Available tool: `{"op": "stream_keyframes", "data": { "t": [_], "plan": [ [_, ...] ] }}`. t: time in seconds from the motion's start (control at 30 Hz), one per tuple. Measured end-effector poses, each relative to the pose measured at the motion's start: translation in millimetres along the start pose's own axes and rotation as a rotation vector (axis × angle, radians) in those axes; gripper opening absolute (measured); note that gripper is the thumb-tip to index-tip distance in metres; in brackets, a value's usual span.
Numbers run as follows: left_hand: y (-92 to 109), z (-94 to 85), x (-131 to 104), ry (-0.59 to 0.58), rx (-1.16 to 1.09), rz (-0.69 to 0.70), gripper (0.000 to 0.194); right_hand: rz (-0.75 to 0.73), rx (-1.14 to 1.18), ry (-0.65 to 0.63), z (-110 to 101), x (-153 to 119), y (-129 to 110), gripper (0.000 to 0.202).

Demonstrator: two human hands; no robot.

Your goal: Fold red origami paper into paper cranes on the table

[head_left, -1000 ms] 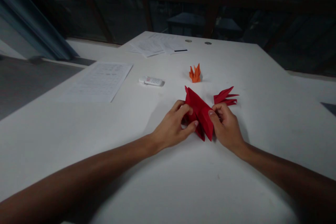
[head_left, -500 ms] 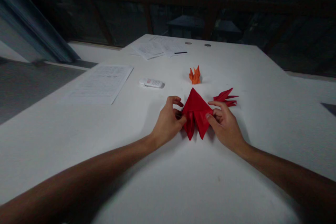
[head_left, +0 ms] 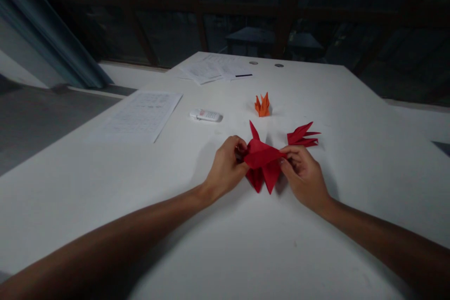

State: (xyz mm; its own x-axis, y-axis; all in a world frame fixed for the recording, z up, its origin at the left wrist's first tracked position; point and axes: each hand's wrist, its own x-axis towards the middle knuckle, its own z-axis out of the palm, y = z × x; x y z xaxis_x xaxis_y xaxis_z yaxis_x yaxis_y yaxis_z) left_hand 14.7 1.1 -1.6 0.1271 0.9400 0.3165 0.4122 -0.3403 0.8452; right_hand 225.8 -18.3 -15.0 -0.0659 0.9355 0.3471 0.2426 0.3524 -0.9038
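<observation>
A folded red paper piece (head_left: 262,155) is between my two hands above the white table (head_left: 225,243). Its left edge is pinched by my left hand (head_left: 229,161), its right corner by my right hand (head_left: 304,173). One narrow red point rises at its back left, and two pointed flaps hang toward me. Just beyond my right hand lies a second red folded paper (head_left: 303,135) with several thin spikes. A small orange folded paper (head_left: 262,105) stands farther back.
A white correction-tape-like item (head_left: 206,115) lies left of the orange paper. Printed sheets (head_left: 140,115) are at the left, and more papers (head_left: 207,69) with a dark pen (head_left: 243,75) at the back. Two round discs (head_left: 279,65) sit near the far edge.
The red paper's broad upper triangle has tipped toward me, and a narrow point now shows behind it. Both hands have stayed at its sides, the fingers closing more on its edges.
</observation>
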Motion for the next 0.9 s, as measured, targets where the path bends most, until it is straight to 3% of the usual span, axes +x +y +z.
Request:
{"op": "stream_keyframes", "data": {
  "t": [0.13,0.33,0.47,0.53,0.7,0.9],
  "plan": [
    [-1.5,2.4,-2.4,0.031,-0.054,-0.066,0.035,0.029,0.016,0.026,1.2,3.8,1.3,0.008],
    [-0.2,5.3,-6.5,0.069,0.017,0.025,0.045,0.035,-0.029,0.074,0.6,4.8,2.1,0.005],
    [0.9,3.8,-8.0,0.083,0.161,0.111,0.042,0.039,-0.051,0.107,-0.4,5.2,3.6,0.006],
    [1.2,3.0,-7.5,0.074,0.204,0.089,0.039,0.039,-0.045,0.106,-0.6,5.4,4.0,0.006],
    [2.6,2.0,-4.5,0.021,0.095,-0.057,0.037,0.045,-0.010,0.079,-0.5,5.5,2.6,0.008],
    [4.6,0.1,-5.0,0.062,-0.020,-0.036,0.032,0.068,-0.008,0.066,-0.2,4.5,1.7,0.012]
  ]
}}
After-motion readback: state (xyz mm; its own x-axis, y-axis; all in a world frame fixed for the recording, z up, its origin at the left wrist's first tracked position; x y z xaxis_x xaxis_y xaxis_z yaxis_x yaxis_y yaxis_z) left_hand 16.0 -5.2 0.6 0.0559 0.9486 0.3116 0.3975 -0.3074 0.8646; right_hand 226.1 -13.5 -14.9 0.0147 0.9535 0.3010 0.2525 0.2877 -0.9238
